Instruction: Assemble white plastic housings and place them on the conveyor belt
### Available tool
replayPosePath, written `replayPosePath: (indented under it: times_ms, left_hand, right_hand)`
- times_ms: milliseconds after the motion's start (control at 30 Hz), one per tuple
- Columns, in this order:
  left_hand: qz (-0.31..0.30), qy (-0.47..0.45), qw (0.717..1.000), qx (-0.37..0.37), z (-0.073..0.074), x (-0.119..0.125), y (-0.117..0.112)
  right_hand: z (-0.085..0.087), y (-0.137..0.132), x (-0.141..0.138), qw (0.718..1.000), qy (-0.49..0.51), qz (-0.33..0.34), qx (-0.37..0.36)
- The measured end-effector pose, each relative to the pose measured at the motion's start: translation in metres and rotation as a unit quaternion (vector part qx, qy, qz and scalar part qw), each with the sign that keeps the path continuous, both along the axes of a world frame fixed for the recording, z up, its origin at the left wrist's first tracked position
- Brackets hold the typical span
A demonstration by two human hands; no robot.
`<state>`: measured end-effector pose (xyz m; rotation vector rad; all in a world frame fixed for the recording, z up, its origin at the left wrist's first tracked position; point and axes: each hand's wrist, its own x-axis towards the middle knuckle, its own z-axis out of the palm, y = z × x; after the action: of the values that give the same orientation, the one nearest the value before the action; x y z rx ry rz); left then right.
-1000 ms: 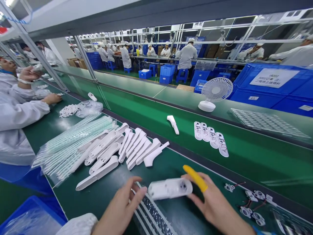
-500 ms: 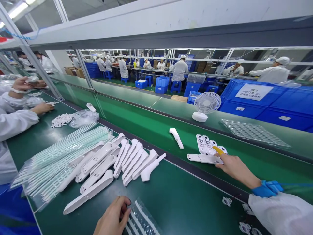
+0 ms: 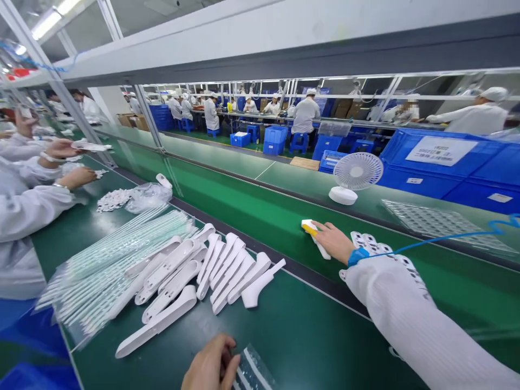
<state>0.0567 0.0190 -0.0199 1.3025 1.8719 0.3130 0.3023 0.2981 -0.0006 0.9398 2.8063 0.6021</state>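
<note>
Running across the whole view, the green conveyor belt carries one white handle-shaped part, its long axis slanting from far-left to near-right. About ten similar white shells lie fanned on the near bench beside one clear bag of swabs. My right hand closes on the part, yellow finger cot on top. My left hand presses a clear packet, fingers curled.
</note>
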Motion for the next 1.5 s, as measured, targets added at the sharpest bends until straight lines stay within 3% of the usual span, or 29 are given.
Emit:
replayPosePath:
  times_ms: [133,233,367,433,500,600,733,833,900,1000,1067,1133,1267,1333,1433,1500]
  left_hand:
    - [-0.041,0.088,0.995,0.032,0.005,0.012,0.001]
    - [-0.028,0.081,0.995,0.047,0.004,0.014,-0.001]
    - [0.029,-0.036,0.998,0.039,0.002,0.009,-0.007]
    - [0.046,-0.099,0.994,0.029,0.002,0.008,-0.009]
    - [0.043,-0.11,0.993,0.019,0.005,0.009,-0.01]
    - [-0.004,-0.044,0.999,-0.002,0.011,0.017,-0.008]
    - [-0.029,0.044,0.998,0.015,0.014,0.027,-0.007]
    - [-0.017,0.044,0.998,0.045,0.012,0.028,-0.008]
    - [0.008,0.007,0.998,0.066,0.009,0.026,-0.01]
    - [0.043,-0.125,0.988,0.077,0.008,0.021,-0.011]
    - [0.058,-0.21,0.973,0.072,0.007,0.019,-0.01]
    - [0.071,-0.257,0.962,0.065,0.008,0.018,-0.009]
    - [0.105,-0.321,0.939,0.064,0.012,0.015,-0.008]
    - [0.136,-0.363,0.921,0.05,0.017,0.013,-0.009]
    - [0.219,-0.482,0.848,0.02,0.024,0.014,-0.016]
    - [0.249,-0.551,0.796,0.001,0.023,0.018,-0.022]
  right_hand:
    - [-0.001,0.002,0.014,0.999,0.016,0.019,0.026]
    - [0.012,-0.012,0.025,0.998,0.035,0.014,0.056]
    - [0.036,-0.063,0.02,0.996,0.058,0.034,0.057]
    - [0.042,-0.097,0.007,0.996,0.07,0.045,-0.015]
    - [0.039,-0.125,-0.009,0.991,0.067,0.042,-0.107]
    - [0.023,-0.144,-0.031,0.976,0.087,0.023,-0.2]
    - [-0.001,-0.138,-0.045,0.968,0.136,-0.006,-0.213]
    - [-0.007,-0.131,-0.043,0.962,0.169,-0.031,-0.211]
    - [-0.002,-0.133,-0.038,0.957,0.195,-0.048,-0.208]
    - [0.012,-0.151,-0.031,0.947,0.246,-0.072,-0.193]
    - [0.02,-0.172,-0.031,0.914,0.315,-0.091,-0.238]
    - [0.022,-0.198,-0.034,0.855,0.369,-0.132,-0.338]
    - [0.007,-0.239,-0.043,0.742,0.351,-0.252,-0.513]
    - [0.0,-0.246,-0.046,0.67,0.369,-0.291,-0.575]
    - [-0.007,-0.246,-0.049,0.549,0.441,-0.313,-0.638]
    - [-0.011,-0.244,-0.052,0.49,0.481,-0.306,-0.659]
